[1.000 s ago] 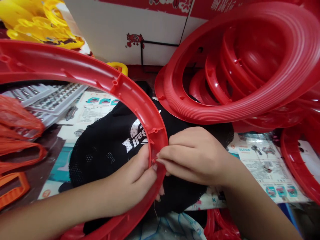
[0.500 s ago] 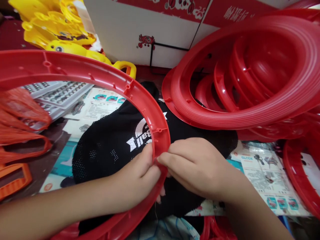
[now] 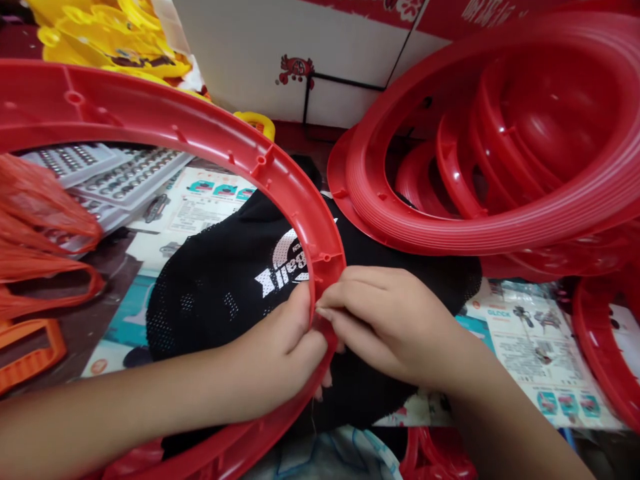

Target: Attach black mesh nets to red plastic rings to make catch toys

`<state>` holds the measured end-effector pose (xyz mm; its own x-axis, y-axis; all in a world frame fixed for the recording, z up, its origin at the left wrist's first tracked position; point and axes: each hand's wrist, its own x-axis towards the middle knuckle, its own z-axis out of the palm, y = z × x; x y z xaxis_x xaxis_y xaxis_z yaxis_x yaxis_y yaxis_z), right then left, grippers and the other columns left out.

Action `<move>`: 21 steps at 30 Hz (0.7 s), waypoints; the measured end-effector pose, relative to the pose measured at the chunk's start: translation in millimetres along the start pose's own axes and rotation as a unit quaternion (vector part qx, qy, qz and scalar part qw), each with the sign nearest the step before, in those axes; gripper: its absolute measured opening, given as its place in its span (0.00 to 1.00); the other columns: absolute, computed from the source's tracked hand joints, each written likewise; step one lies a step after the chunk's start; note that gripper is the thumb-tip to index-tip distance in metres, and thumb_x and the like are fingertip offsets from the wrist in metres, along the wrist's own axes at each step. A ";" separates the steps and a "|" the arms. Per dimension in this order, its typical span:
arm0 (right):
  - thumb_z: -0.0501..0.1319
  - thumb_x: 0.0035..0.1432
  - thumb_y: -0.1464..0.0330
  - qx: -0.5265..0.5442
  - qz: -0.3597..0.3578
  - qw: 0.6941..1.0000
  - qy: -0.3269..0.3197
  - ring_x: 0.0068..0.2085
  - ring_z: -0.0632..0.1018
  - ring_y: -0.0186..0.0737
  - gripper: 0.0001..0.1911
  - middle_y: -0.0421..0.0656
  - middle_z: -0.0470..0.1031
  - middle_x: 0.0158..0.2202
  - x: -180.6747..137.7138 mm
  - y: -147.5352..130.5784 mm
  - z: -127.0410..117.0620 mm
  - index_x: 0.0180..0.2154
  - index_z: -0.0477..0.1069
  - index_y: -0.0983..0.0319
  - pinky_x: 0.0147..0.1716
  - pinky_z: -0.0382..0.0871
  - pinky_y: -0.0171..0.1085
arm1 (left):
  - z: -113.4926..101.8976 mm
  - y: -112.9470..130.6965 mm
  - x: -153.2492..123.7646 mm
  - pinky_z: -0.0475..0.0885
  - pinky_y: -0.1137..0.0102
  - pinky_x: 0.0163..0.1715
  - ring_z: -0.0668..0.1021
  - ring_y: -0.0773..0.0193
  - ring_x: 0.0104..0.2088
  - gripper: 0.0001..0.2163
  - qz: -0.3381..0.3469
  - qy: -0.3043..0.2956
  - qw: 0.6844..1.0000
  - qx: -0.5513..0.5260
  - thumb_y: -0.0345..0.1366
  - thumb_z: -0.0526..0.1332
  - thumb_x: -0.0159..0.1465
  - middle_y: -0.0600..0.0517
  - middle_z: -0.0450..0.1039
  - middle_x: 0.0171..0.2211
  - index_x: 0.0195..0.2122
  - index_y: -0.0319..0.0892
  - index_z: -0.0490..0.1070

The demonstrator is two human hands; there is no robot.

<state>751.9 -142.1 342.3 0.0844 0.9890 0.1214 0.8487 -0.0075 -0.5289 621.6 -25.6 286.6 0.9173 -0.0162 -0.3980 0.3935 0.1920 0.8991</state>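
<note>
A large red plastic ring (image 3: 280, 175), its ribbed inner side facing me, is held up over a black mesh cloth (image 3: 210, 287) with white lettering. My left hand (image 3: 285, 347) is closed around the ring's right rim, thumb inside. Right beside it, my right hand (image 3: 380, 320) is closed in a pinch at the ring's outer edge. Whether its fingertips hold the rim or some small part there cannot be made out. A thin thread hangs below the fingers.
Stacked red rings (image 3: 490, 233) stand at the right against white boxes (image 3: 250, 60). Yellow plastic parts (image 3: 100, 40) lie at the back left. Trays of small metal balls (image 3: 125, 180), an orange plastic bag (image 3: 45, 220) and an orange handle (image 3: 35, 353) are at left. Printed cardboard (image 3: 535, 353) covers the table.
The view has shifted slightly, and the ring's far left side sits higher in the picture. Both hands keep the same grip at the ring's right rim.
</note>
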 end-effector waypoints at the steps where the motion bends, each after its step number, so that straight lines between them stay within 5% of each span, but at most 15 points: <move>1: 0.55 0.62 0.75 0.016 0.011 1.000 0.001 0.32 0.70 0.34 0.08 0.43 0.72 0.32 0.8 0.0 -0.8 0.34 0.73 0.68 0.33 0.62 0.32 | -0.1 -0.1 -0.1 0.76 0.69 0.22 0.77 0.64 0.20 0.03 -0.003 0.001 1.000 0.003 0.31 0.49 0.64 0.58 0.70 0.22 0.39 0.45 0.55; 11: 0.62 0.58 0.76 0.033 0.073 0.997 0.019 0.32 0.72 0.33 0.05 0.39 0.73 0.30 3.1 -0.5 -0.3 0.30 0.74 0.66 0.31 0.61 0.31 | -1.4 1.0 -3.0 0.77 0.67 0.24 0.77 0.64 0.24 0.06 0.001 -0.015 0.999 0.028 0.33 0.48 0.66 0.55 0.72 0.27 0.43 0.45 0.55; 16: 0.58 0.63 0.73 -0.048 0.037 0.996 0.065 0.32 0.72 0.34 0.07 0.43 0.73 0.32 -2.3 4.3 -5.4 0.34 0.74 0.67 0.31 0.63 0.31 | -1.3 2.9 -4.9 0.78 0.66 0.26 0.78 0.65 0.26 0.06 0.002 -0.024 0.999 0.033 0.34 0.48 0.66 0.52 0.71 0.35 0.44 0.45 0.54; 21: 0.52 0.65 0.75 -0.134 -0.031 0.987 0.082 0.34 0.71 0.36 0.11 0.45 0.72 0.34 -7.3 4.3 -11.7 0.37 0.74 0.68 0.31 0.65 0.34 | -4.0 9.3 -6.0 0.77 0.67 0.30 0.78 0.64 0.28 0.05 -0.006 -0.060 0.993 0.098 0.37 0.46 0.68 0.52 0.71 0.30 0.43 0.44 0.55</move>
<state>761.1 -151.1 349.0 0.0923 0.9519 0.2923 0.9606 -0.0079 -0.2777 619.4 -19.8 296.6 0.9083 -0.1366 -0.3953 0.3985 -0.0044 0.9171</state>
